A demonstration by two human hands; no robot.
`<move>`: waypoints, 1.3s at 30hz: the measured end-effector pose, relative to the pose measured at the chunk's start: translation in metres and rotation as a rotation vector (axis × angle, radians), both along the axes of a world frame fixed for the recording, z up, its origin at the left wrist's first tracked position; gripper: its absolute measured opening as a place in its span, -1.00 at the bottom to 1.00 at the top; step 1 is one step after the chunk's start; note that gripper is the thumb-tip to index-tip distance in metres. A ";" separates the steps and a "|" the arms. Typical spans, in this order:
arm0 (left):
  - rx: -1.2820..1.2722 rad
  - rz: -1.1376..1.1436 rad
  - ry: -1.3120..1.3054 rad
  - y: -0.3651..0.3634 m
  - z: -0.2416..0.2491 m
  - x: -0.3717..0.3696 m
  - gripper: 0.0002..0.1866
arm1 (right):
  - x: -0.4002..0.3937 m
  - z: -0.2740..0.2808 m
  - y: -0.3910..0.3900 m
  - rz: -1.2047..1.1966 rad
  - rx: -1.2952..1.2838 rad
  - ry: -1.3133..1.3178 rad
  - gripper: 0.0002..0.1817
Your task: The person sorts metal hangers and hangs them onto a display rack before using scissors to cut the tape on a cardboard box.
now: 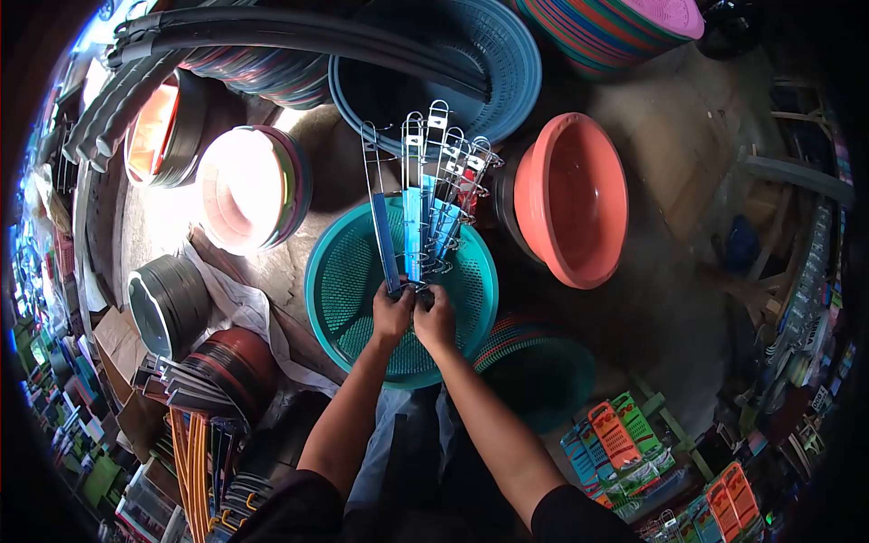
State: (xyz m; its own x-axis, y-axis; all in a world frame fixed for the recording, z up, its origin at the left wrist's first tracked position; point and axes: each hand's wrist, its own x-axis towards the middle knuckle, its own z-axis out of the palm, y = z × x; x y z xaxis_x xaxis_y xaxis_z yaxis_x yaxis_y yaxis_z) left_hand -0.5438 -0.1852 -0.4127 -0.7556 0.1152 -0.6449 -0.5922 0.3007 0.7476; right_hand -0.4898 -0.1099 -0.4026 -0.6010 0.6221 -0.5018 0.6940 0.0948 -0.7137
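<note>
Teal basket [348, 312] — hands [414, 319] above.

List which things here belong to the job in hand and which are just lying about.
In the job:
- wire racks, gripped by the left hand and right hand
- turquoise basket, probably, as it sits beneath them

Lying about, as far as I can judge:
- coral basin
- blue tub
- black hoses
- orange pack

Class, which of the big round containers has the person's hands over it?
The teal basket, in the middle: the left hand and right hand are over it. The blue tub lies beyond it, the coral basin to its right.
</note>
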 end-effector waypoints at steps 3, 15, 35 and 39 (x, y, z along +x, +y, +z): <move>0.081 0.029 -0.081 -0.006 -0.006 0.001 -0.83 | 0.004 -0.002 0.001 0.007 -0.016 0.051 -0.78; 0.157 0.156 -0.059 -0.009 0.012 0.007 -0.79 | 0.026 -0.016 -0.001 -0.099 -0.423 0.145 -0.70; 0.292 -0.061 -0.248 -0.007 0.124 0.007 -0.69 | 0.015 0.070 0.043 -0.143 -0.183 0.319 -0.72; 0.427 -0.235 -0.326 0.001 0.164 0.029 -0.68 | 0.011 0.124 0.094 -0.265 -0.860 0.484 -0.56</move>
State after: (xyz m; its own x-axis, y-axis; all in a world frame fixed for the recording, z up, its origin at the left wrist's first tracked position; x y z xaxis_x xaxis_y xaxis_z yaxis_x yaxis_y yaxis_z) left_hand -0.5144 -0.1843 -0.2492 -0.4487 0.5567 -0.6991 -0.7658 0.1637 0.6219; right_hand -0.4784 -0.0161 -0.2784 -0.7530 0.3081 -0.5814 0.2374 -0.6968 -0.6768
